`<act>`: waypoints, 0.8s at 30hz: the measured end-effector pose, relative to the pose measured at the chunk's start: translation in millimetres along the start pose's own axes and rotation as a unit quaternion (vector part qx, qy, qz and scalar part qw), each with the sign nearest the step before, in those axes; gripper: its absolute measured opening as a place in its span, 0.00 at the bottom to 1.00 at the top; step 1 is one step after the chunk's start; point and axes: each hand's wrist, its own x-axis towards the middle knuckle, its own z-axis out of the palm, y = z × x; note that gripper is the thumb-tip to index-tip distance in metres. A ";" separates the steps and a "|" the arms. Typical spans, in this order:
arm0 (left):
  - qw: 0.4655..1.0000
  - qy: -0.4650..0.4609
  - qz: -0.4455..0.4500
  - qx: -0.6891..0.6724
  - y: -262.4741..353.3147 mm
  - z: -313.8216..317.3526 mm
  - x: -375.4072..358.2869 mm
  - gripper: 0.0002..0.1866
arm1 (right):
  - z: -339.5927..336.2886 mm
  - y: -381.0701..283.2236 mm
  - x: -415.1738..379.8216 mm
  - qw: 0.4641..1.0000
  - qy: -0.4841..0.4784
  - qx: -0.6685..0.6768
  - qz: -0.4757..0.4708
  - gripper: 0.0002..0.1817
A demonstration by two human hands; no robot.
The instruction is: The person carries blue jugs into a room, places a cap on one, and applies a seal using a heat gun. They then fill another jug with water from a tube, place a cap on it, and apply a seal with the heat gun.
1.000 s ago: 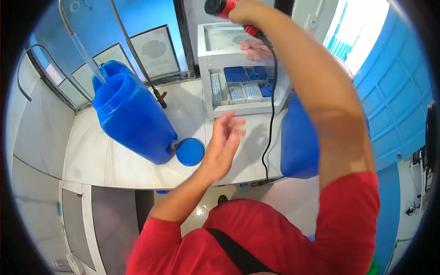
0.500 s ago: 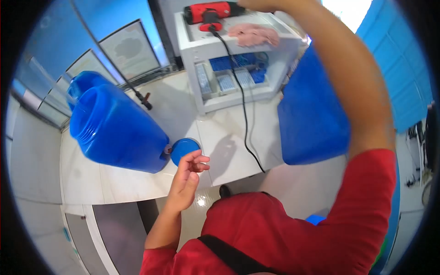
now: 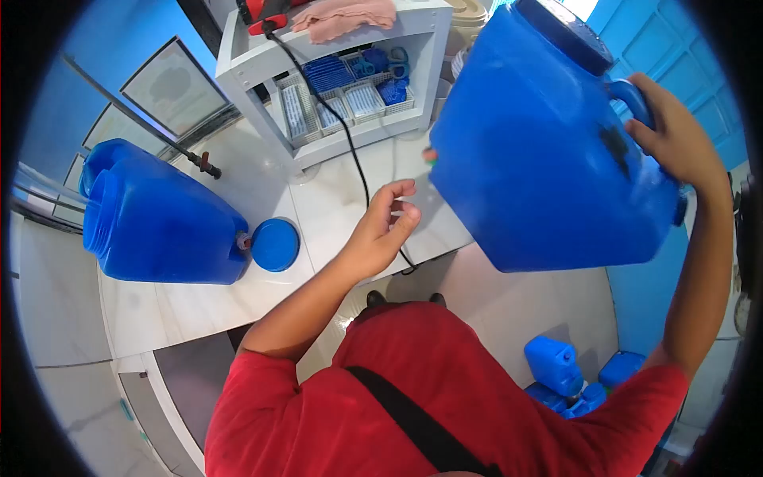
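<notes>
My right hand (image 3: 675,135) is wrapped round the side handle of a large blue jerrycan (image 3: 532,159) with a dark screw cap (image 3: 568,36). The jerrycan is tilted at the right of the counter. To its left, my left hand (image 3: 380,234) hovers over the counter's front edge, fingers loosely bent and apart, holding nothing. At the left, a second blue jerrycan (image 3: 179,226) stands with its wide mouth uncapped and a small tap (image 3: 243,240) low on its side. A round blue lid (image 3: 276,244) lies beside that tap.
A white shelf unit (image 3: 338,139) holds baskets of small packs and scissors. On it are a pink cloth (image 3: 346,20) and a red power tool (image 3: 266,22), its black cord (image 3: 342,119) crossing the counter. A pipe valve (image 3: 207,164) is behind. Smaller blue jugs (image 3: 552,366) stand on the floor.
My right hand has left the red tool's tip area and now grips the capped jerrycan's handle. My left hand has moved right, away from the lid. The view has shifted.
</notes>
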 end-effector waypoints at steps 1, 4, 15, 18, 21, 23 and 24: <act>1.000 0.001 -0.001 0.000 -9.3 9.4 -1.1 0.28 | 3.3 18.7 -6.1 1.000 -0.001 0.001 -0.001 0.31; 0.997 0.015 -0.019 0.067 -29.7 37.4 -11.3 0.30 | 23.8 72.3 -19.3 0.972 0.170 0.140 -0.085 0.27; 0.986 -0.006 0.043 0.164 -10.4 80.8 -37.1 0.51 | 32.6 34.7 37.1 0.898 0.158 0.087 -0.401 0.12; 0.983 0.015 0.064 0.169 -9.7 84.8 -49.3 0.48 | 43.3 6.8 48.0 0.870 0.149 0.155 -0.444 0.12; 0.978 0.085 0.064 0.178 -17.4 88.1 -65.0 0.43 | 59.7 -20.7 63.8 0.854 0.105 0.242 -0.449 0.11; 0.969 0.130 0.071 0.196 -26.9 87.7 -66.5 0.41 | 66.8 -32.0 72.9 0.846 0.125 0.238 -0.461 0.11; 0.968 0.144 0.074 0.194 -30.4 88.0 -62.4 0.41 | 69.4 -35.7 79.5 0.846 0.105 0.260 -0.453 0.11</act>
